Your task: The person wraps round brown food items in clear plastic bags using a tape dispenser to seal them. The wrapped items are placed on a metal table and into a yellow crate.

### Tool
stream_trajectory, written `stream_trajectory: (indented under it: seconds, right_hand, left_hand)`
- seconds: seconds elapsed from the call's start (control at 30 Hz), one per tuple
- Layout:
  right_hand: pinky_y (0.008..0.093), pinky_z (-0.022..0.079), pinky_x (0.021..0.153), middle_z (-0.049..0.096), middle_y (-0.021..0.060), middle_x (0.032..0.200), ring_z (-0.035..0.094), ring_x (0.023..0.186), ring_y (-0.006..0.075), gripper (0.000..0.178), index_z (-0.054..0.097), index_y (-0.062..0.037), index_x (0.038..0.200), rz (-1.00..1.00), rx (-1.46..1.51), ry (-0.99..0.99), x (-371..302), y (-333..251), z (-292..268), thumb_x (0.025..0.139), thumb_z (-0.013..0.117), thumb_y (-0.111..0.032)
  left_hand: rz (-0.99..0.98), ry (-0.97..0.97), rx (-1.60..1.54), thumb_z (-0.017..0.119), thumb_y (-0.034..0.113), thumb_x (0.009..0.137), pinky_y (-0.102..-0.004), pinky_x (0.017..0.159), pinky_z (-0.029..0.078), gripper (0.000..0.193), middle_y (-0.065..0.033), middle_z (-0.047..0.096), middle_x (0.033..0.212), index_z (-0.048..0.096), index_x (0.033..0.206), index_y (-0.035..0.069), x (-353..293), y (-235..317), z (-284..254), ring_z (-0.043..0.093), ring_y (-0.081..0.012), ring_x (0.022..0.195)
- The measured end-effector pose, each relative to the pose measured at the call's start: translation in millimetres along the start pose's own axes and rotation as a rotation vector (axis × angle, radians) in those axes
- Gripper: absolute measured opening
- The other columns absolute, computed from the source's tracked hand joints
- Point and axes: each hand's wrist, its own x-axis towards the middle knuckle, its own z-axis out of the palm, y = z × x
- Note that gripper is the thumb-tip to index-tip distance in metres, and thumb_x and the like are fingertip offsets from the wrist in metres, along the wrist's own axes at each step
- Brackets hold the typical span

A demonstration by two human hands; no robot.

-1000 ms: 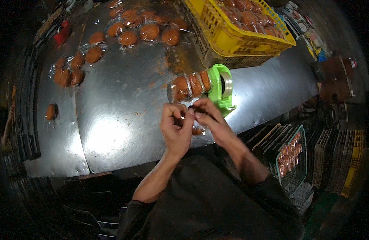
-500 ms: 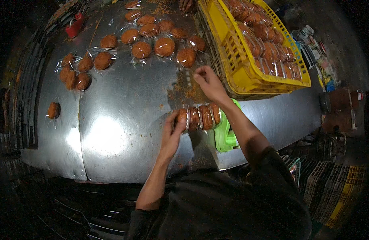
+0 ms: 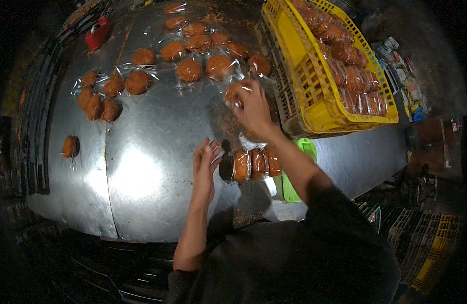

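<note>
My right hand (image 3: 254, 109) closes on a round brown bun (image 3: 235, 92) in clear film, at the near side of a group of wrapped buns (image 3: 220, 67). Lower down, my left hand (image 3: 205, 162) is open with its fingers raised, just left of a short row of wrapped buns (image 3: 242, 165) standing on edge. It is apart from that row. A bright green plastic item (image 3: 290, 188) lies at the row's right end, partly covered by my right forearm.
A yellow crate (image 3: 322, 117) full of wrapped buns rests on another crate at the right. More wrapped buns (image 3: 137, 82) lie at the left of the metal table (image 3: 157, 202). A red tape dispenser (image 3: 97, 34) sits at far left. Crumbs dot the tabletop.
My right hand has reached onto a wrapped bun in the group and taken hold of it. My left hand has let go of the row's left end and moved left. The view has shifted slightly.
</note>
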Motion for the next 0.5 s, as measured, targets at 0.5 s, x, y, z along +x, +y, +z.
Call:
stream_trajectory:
  seconds: [0.5]
  right_hand:
    - [0.0309, 0.046, 0.075, 0.057, 0.0114, 0.095, 0.055, 0.085, 0.0198, 0.017, 0.056, 0.0016, 0.093, -0.222, 0.478, 0.090, -175, -136, -136, 0.092, 0.060, -0.015]
  left_hand:
    - [1.055, 0.121, 0.486, 0.046, 0.018, 0.100, -0.0335, 0.082, 0.048, 0.017, -0.0131, 0.055, 0.102, 0.049, 0.102, 0.001, -125, 12, 43, 0.056, -0.0203, 0.091]
